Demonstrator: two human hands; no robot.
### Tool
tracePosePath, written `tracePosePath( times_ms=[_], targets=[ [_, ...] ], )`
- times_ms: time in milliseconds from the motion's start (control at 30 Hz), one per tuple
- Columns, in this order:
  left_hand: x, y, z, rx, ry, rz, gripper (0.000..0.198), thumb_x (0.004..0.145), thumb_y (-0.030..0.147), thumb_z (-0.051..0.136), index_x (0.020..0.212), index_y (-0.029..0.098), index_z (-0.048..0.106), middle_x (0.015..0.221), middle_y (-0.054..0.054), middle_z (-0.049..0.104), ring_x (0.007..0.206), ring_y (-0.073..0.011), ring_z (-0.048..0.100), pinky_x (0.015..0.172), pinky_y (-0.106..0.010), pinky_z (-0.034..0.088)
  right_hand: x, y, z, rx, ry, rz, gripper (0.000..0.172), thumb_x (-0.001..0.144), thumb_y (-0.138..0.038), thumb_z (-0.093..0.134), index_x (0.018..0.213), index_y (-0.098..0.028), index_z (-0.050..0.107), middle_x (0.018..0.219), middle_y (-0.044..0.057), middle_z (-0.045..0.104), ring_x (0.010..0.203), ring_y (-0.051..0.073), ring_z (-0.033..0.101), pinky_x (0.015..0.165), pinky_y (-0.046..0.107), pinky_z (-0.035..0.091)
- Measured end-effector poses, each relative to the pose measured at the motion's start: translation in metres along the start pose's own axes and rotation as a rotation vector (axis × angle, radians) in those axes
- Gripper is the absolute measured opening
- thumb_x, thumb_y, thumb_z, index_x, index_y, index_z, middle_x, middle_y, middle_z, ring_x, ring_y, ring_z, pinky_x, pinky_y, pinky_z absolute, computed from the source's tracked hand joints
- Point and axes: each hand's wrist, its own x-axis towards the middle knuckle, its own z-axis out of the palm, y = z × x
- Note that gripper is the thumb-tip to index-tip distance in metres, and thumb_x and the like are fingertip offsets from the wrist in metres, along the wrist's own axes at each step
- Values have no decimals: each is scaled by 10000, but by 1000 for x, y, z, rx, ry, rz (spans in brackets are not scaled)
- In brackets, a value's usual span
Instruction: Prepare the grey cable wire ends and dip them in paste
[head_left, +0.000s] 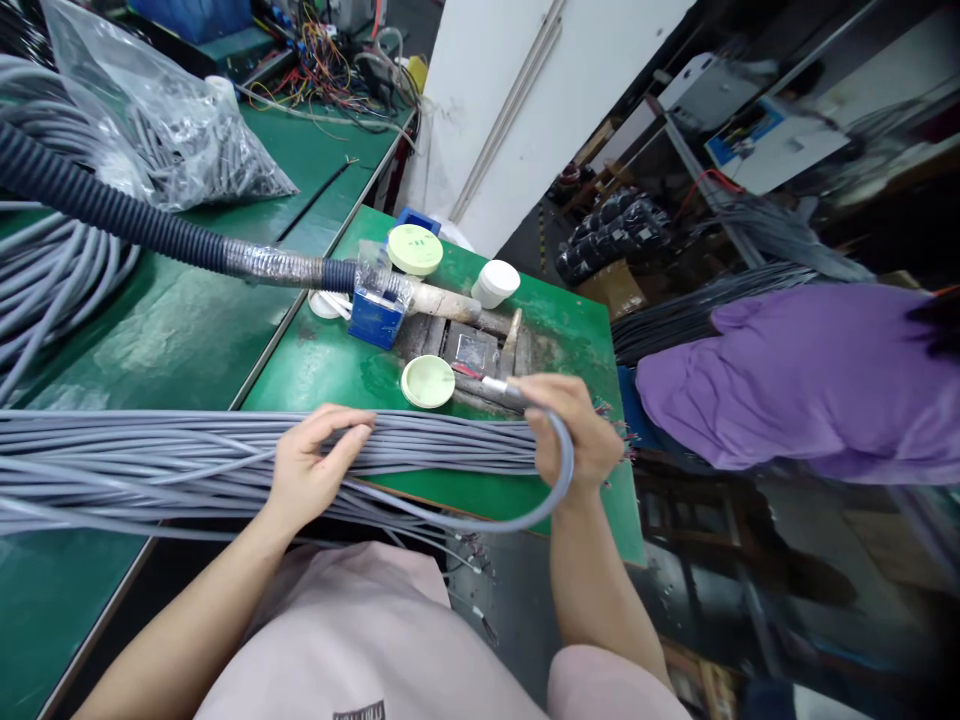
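Observation:
A thick bundle of grey cables point(172, 460) lies across the near edge of the green table point(330, 370). My left hand point(311, 465) rests on top of the bundle, fingers curled over the strands. My right hand point(577, 430) is closed on one grey cable point(525, 515) that loops under the wrist. Its metal-tipped end point(499, 390) points left toward a small grimy metal block point(469, 350) on the table. The bundle's far ends, with coloured wire tips, stick out beyond my right hand.
A black corrugated hose point(112, 215) runs to a blue box point(375, 315). Pale green lids point(427, 382) point(415, 248) and a white jar point(496, 282) stand nearby. A plastic bag of parts point(165, 130) sits at back left. A person in purple point(795, 375) bends at right.

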Motion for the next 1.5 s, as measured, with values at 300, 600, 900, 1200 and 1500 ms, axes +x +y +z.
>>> tracePosePath(
  times_ms=[300, 600, 900, 1200, 1500],
  targets=[
    [-33, 19, 69, -847, -350, -610, 344, 710, 466, 716, 789, 133, 753, 809, -78, 723, 739, -162, 631, 766, -293, 480, -91, -57, 13, 71, -10, -191, 349, 875, -196, 565, 1220, -245, 581, 1031, 70, 721, 1032, 253, 626, 808, 493, 524],
    [-47, 21, 71, -776, -343, -547, 215, 731, 366, 724, 710, 154, 756, 970, -90, 725, 872, -189, 635, 841, -300, 461, -130, -59, 16, 99, 38, -112, 383, 872, -167, 567, 1248, -240, 568, 1071, 85, 709, 1090, 280, 604, 803, 511, 527],
    [-50, 26, 71, -830, -344, -625, 294, 670, 394, 771, 858, 168, 762, 799, -50, 719, 694, -127, 592, 761, -272, 456, -131, -61, 11, 79, 13, -150, 400, 863, -153, 568, 1254, -234, 554, 1079, 86, 709, 1122, 268, 592, 821, 498, 535],
    [-52, 28, 72, -776, -346, -591, 276, 674, 397, 764, 831, 170, 762, 807, -50, 714, 690, -129, 579, 752, -273, 447, -126, -65, 3, 57, -20, -152, 401, 850, -156, 582, 1237, -259, 567, 1050, 76, 722, 1142, 252, 578, 810, 459, 542],
    [-56, 27, 76, -725, -339, -564, 225, 694, 383, 746, 674, 159, 745, 901, -77, 719, 773, -161, 605, 779, -293, 452, -131, -64, 0, 60, -26, -175, 397, 857, -149, 554, 1245, -235, 554, 1051, 98, 713, 1149, 261, 564, 807, 465, 538]
  ],
)
